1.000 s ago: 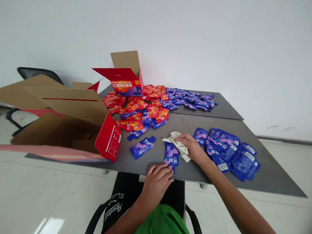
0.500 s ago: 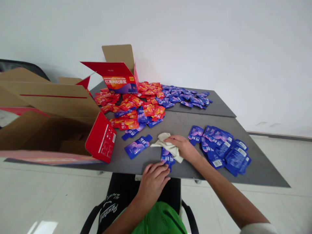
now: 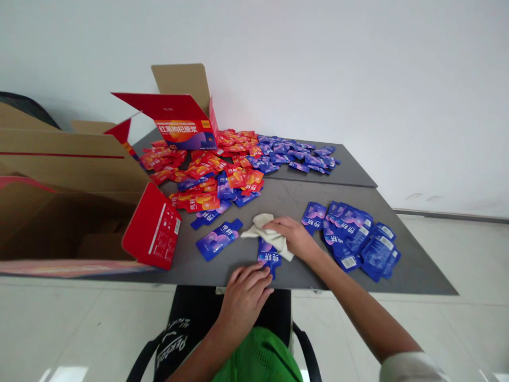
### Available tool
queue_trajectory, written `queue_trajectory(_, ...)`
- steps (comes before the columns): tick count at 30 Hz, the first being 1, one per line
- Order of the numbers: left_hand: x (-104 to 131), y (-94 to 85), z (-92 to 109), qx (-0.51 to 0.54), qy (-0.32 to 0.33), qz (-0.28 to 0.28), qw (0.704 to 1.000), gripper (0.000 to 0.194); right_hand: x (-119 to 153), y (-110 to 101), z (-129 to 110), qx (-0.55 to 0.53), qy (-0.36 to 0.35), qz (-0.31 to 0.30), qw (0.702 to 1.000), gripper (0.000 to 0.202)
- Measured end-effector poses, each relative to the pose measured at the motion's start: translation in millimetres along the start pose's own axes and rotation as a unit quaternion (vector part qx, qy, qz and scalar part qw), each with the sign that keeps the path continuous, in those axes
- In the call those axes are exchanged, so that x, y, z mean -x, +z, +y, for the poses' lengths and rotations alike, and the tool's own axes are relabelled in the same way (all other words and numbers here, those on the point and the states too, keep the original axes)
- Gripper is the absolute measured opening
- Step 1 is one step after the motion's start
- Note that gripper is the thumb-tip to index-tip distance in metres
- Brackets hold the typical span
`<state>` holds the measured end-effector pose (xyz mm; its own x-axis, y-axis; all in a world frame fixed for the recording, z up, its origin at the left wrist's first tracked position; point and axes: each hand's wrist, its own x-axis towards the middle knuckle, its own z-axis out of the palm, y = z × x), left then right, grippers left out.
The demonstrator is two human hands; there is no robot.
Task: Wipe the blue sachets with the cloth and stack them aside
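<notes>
A crumpled cream cloth (image 3: 260, 228) is gripped in my right hand (image 3: 293, 236) and pressed over the upper part of a blue-purple pouch (image 3: 269, 257). With fingers stretched out and lying nearly flat, my left hand (image 3: 247, 289) touches the lower end of that pouch at the table's front edge. Just left of the cloth, a single blue pouch (image 3: 218, 240) lies flat and apart. To the right of my right hand is an overlapping group of blue pouches (image 3: 350, 231), some showing white barcode labels.
An open red carton (image 3: 159, 228) fills the table's left side. Behind it stands a second open carton (image 3: 186, 132). Red pouches (image 3: 199, 164) and blue pouches (image 3: 294, 152) are heaped along the back. The grey table (image 3: 294, 196) reaches the white wall.
The whole view has shifted slightly, so most things sit a little further left. Both hands, the cloth and the pouch under it keep nearly the same places on the table.
</notes>
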<state>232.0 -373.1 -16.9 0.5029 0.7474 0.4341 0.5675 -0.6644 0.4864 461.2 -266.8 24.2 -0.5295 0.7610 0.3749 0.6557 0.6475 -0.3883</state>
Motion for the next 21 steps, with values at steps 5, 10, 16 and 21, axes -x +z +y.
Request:
queue_trajectory(5, 1.3, 1.7, -0.1, 0.001, -0.001, 0.012, 1.0, 0.02, -15.6, -20.6, 4.5, 0.031, 0.011, 0.058, 0.998, 0.046)
queue_trajectory(10, 0.7, -0.6, 0.7, -0.001, -0.015, -0.006, 1.0, 0.012, 26.3, -9.8, -52.1, -0.033, -0.055, -0.05, 0.997, 0.046)
queue_trajectory(16, -0.6, -2.3, -0.6, 0.013, -0.004, -0.006, 1.0, 0.02, 2.1, -2.0, 9.1, 0.012, 0.023, 0.01, 1.0, 0.044)
queue_trajectory(21, 0.1, -0.9, -0.9, 0.013, -0.01, 0.001, 1.0, 0.019, -10.4, -21.6, 14.5, 0.029, 0.041, 0.067, 0.996, 0.046)
